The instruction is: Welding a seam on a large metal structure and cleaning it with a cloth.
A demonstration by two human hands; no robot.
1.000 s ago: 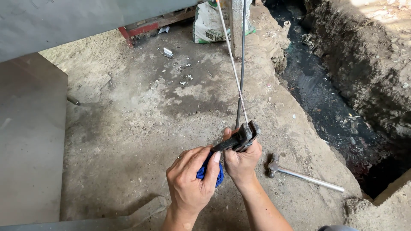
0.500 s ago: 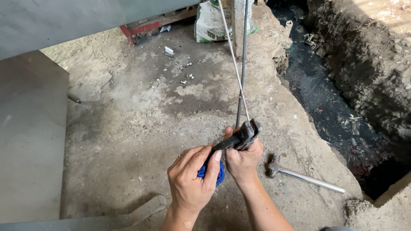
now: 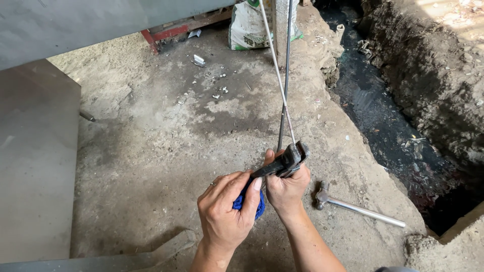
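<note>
You're crouched over a rough concrete floor (image 3: 166,141), w/ a grey sheet-metal panel (image 3: 35,161) along your left edge and an open trench (image 3: 398,116) of dark wet mud running down the right, so the work sits on the one firm strip between them. A white sack (image 3: 247,25) leans at the top by the post, out of the way. Two thin steel rods (image 3: 282,95) rise from your hands toward the top of frame, one dark and near upright, one paler and slanted; they cross just above the tool, which looks like why you grip them right at that point. A hammer (image 3: 353,205) lies flat on the concrete just right of your wrist, head toward you, near enough to grab w/o shifting. Your left hand (image 3: 227,211) is curled shut round the blue-sleeved handle (image 3: 248,201) of the adjustable wrench (image 3: 282,161), thumb along the shank, prob. for leverage from the far end. Your right hand (image 3: 286,187) is closed tight under the wrench head, fingers wrapped round the rod bottoms, so it steadies rods and tool together. The wrench head sits at the crossing; whether its jaws actually bite a rod, can't tell. Small debris (image 3: 199,61) is scattered up top, well apart from you.
</note>
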